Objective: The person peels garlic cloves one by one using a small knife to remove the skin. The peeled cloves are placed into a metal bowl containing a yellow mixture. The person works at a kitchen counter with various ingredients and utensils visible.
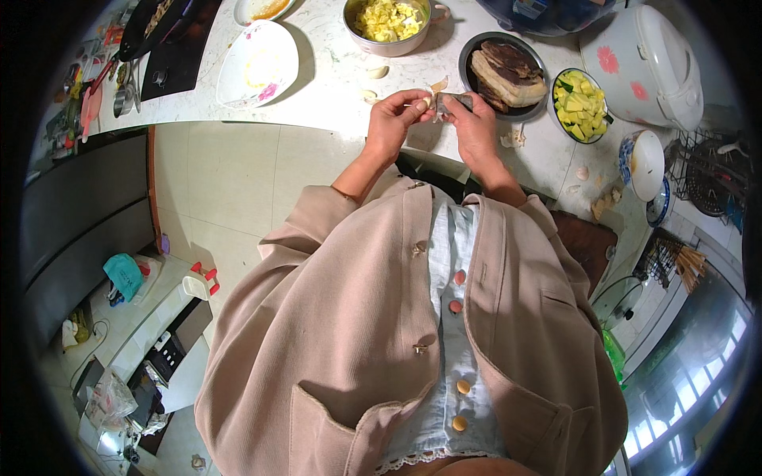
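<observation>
In front of me, over the counter's near edge, my left hand pinches a pale garlic clove between thumb and fingertips. My right hand grips a flat grey blade-like piece, its near end close to the clove; whether it has a handle is hidden by the fingers. A papery flake of garlic skin stands up just beyond the fingertips. Two garlic cloves, one farther back and one nearer, lie on the counter left of my hands. Loose garlic skins lie right of my right wrist.
A metal dish of cooked meat and a bowl of cut green-yellow vegetable sit to the right, before a white rice cooker. Behind my hands is a pot of yellow food. A white plate lies left.
</observation>
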The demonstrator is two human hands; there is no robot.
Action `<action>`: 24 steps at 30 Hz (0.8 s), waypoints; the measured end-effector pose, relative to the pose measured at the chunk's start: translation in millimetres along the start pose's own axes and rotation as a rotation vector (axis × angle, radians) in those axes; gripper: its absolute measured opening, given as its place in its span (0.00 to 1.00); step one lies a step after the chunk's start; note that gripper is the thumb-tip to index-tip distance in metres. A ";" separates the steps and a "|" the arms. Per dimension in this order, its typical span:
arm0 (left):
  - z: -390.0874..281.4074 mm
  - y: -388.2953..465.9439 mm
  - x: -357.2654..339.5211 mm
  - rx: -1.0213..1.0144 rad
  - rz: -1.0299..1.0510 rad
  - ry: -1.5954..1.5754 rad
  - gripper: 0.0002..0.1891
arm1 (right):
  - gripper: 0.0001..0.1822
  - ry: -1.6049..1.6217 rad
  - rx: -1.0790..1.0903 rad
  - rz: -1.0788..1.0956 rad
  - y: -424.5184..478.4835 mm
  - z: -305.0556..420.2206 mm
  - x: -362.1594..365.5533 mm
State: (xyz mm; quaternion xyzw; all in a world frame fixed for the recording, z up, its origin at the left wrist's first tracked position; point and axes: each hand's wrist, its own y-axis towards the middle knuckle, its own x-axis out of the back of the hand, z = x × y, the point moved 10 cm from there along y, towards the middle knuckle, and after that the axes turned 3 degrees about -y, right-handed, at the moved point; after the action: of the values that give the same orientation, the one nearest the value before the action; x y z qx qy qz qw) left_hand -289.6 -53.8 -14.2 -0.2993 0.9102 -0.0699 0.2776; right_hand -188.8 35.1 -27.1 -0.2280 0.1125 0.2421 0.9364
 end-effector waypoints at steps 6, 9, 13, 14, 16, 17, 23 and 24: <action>-25.5 14.7 53.1 -0.177 -0.227 0.263 0.08 | 0.06 -0.849 0.216 -0.043 -4.3 14.6 7.3; -32.4 22.2 94.5 -0.149 -0.374 0.573 0.11 | 0.08 -0.852 0.565 0.001 -13.1 25.4 -6.9; -56.5 11.6 79.9 -0.337 -0.388 1.032 0.19 | 0.10 -0.897 0.604 0.007 -15.5 24.6 -6.3; -50.6 14.8 71.2 -0.316 -0.310 1.023 0.21 | 0.09 -0.878 0.560 -0.003 -13.3 22.6 -1.3; -38.7 10.2 33.4 -0.328 -0.103 0.921 0.22 | 0.09 -0.837 0.474 -0.021 -10.6 18.9 8.5; -28.7 8.7 12.4 -0.276 0.024 0.863 0.22 | 0.09 -0.842 0.453 -0.019 -10.7 17.1 10.4; 30.8 21.1 -27.4 -0.154 0.233 0.701 0.17 | 0.08 -0.638 0.287 0.003 -10.6 5.1 21.6; 30.6 23.0 -27.5 -0.138 0.214 0.754 0.15 | 0.08 -0.591 0.279 0.025 -15.1 12.4 21.7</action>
State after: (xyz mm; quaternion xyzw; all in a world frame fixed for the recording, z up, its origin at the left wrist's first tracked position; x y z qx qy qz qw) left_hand -266.2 -17.9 -33.7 -0.1742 0.9768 -0.0845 -0.0913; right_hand -161.3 38.1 -17.6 -0.0159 -0.1291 0.2916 0.9477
